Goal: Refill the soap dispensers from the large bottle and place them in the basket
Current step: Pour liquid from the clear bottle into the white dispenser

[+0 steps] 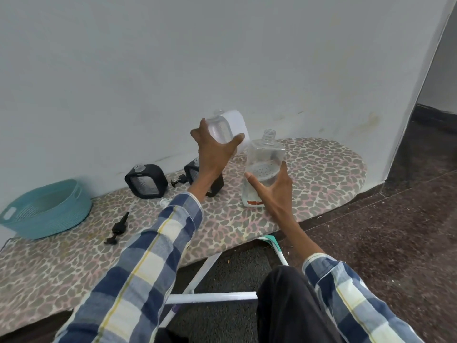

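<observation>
While the left hand (217,149) grips a white dispenser (231,131) aloft, the right hand (272,186) clasps the large bottle (263,164).

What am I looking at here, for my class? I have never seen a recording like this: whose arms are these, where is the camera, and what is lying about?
There is no machine. A person wears a wide-angle camera on the head, looking forward and down, so you see their own arms in checked sleeves.

The left hand holds a white soap dispenser up in the air, tilted. The right hand holds the large clear bottle, which stands uncapped and partly full on an ironing board with a leopard-pattern cover.

Also on the board: a black dispenser near the wall, a second black one partly hidden behind the left arm, a loose black pump lying flat, and a teal basket at the far left, which looks empty.
</observation>
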